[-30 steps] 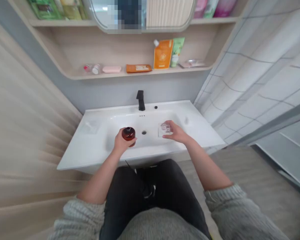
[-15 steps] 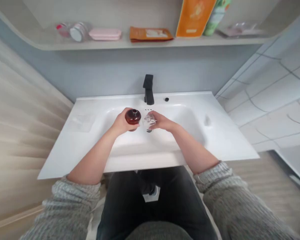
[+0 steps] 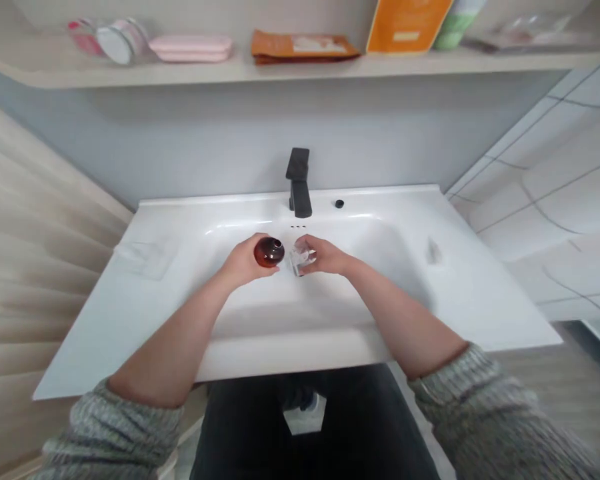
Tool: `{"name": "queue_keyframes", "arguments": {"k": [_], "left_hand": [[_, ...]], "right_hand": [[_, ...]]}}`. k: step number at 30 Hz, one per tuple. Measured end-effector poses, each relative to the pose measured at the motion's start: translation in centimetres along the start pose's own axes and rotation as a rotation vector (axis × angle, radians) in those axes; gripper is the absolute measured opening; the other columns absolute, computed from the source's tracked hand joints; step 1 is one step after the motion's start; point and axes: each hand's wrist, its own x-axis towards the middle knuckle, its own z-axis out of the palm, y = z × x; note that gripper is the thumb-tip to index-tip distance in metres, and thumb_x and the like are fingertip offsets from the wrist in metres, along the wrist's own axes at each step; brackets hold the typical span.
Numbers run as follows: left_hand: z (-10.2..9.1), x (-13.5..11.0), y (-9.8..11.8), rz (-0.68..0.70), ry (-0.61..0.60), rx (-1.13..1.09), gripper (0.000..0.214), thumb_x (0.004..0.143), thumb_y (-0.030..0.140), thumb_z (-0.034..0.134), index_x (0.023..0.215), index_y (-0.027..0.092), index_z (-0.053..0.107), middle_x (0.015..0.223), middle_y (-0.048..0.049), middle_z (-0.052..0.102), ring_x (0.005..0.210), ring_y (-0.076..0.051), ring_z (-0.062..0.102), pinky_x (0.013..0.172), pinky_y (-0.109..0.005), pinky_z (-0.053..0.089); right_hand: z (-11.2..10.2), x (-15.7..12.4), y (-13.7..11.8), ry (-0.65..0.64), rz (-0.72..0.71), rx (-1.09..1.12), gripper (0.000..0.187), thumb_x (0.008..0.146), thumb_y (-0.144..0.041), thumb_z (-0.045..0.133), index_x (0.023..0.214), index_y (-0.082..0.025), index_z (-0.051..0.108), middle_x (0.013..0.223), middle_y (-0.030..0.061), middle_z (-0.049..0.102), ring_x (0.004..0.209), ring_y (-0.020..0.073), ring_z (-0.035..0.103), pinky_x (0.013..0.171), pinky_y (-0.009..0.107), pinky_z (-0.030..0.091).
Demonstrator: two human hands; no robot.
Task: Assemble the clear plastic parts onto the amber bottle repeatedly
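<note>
My left hand [image 3: 246, 261] is wrapped round a dark amber bottle [image 3: 269, 253] above the white sink basin [image 3: 260, 313]. The bottle is uncapped and leans to the right, its open mouth towards the other hand. Between the fingers of my right hand [image 3: 325, 255] is a small clear cup [image 3: 301, 257], also tilted. A narrow gap separates bottle and cup. No liquid can be made out between them. The black faucet [image 3: 299, 183] stands just behind both hands.
On the left counter lies a clear, flat item [image 3: 145, 259], and a small clear item [image 3: 434, 251] is on the right. Overhead, a shelf [image 3: 190, 79] carries jars [image 3: 123, 41], a pink case [image 3: 193, 48], an orange packet [image 3: 303, 47] and an orange pouch [image 3: 407, 25].
The bottle in my left hand has tipped from nearly upright towards the right, and the cup has tilted too. The view has shifted slightly closer to the sink.
</note>
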Motion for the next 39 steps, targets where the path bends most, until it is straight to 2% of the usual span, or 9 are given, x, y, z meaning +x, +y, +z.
{"name": "queue_keyframes", "arguments": {"k": [5, 10, 15, 25, 33, 39], "left_hand": [[0.0, 0.0, -0.1, 0.026, -0.004, 0.032, 0.074, 0.063, 0.038, 0.095, 0.131, 0.027, 0.069, 0.128, -0.0047, 0.08, 0.114, -0.031, 0.078, 0.104, -0.043, 0.062], [0.1, 0.1, -0.3, 0.015, 0.014, 0.063, 0.073, 0.063, 0.036, 0.095, 0.132, 0.027, 0.071, 0.13, -0.005, 0.08, 0.118, -0.032, 0.077, 0.108, -0.043, 0.061], [0.5, 0.1, -0.6, 0.03, 0.003, 0.102, 0.075, 0.063, 0.033, 0.095, 0.134, 0.029, 0.072, 0.135, -0.0041, 0.079, 0.121, -0.033, 0.077, 0.109, -0.044, 0.061], [0.4, 0.3, 0.1, 0.088, 0.026, 0.282, 0.072, 0.06, 0.025, 0.095, 0.129, 0.032, 0.076, 0.131, -0.0045, 0.081, 0.117, -0.038, 0.078, 0.106, -0.046, 0.061], [0.5, 0.2, 0.2, 0.126, 0.026, 0.415, 0.07, 0.066, 0.027, 0.091, 0.134, 0.03, 0.074, 0.135, -0.008, 0.08, 0.122, -0.039, 0.075, 0.108, -0.047, 0.054], [0.2, 0.0, 1.2, 0.112, 0.02, 0.534, 0.069, 0.072, 0.028, 0.087, 0.14, 0.03, 0.072, 0.137, -0.0091, 0.079, 0.126, -0.038, 0.073, 0.11, -0.048, 0.05]], "right_hand": [[-0.1, -0.2, -0.5, 0.02, -0.001, -0.003, 0.067, 0.065, -0.029, 0.102, 0.123, -0.029, 0.068, 0.13, 0.0057, 0.074, 0.107, 0.0262, 0.073, 0.09, 0.042, 0.068], [-0.2, 0.0, 0.2, 0.007, -0.049, -0.053, 0.065, 0.067, -0.029, 0.101, 0.124, -0.029, 0.07, 0.132, 0.0052, 0.074, 0.11, 0.0259, 0.073, 0.097, 0.042, 0.066], [0.0, 0.5, 1.0, 0.021, -0.055, -0.066, 0.068, 0.066, -0.028, 0.102, 0.125, -0.03, 0.069, 0.133, 0.0044, 0.075, 0.109, 0.0263, 0.074, 0.094, 0.042, 0.066], [0.1, 0.4, 0.8, 0.028, -0.079, -0.121, 0.066, 0.069, -0.031, 0.101, 0.127, -0.03, 0.07, 0.131, 0.0049, 0.076, 0.11, 0.0272, 0.075, 0.101, 0.045, 0.065], [0.2, 0.3, 0.6, 0.016, -0.065, -0.128, 0.067, 0.068, -0.032, 0.101, 0.127, -0.029, 0.071, 0.127, 0.0045, 0.077, 0.11, 0.0266, 0.074, 0.096, 0.043, 0.065], [0.3, 0.3, 0.5, 0.017, -0.06, -0.133, 0.066, 0.069, -0.032, 0.102, 0.127, -0.029, 0.071, 0.126, 0.0045, 0.077, 0.111, 0.026, 0.073, 0.095, 0.04, 0.065]]}}
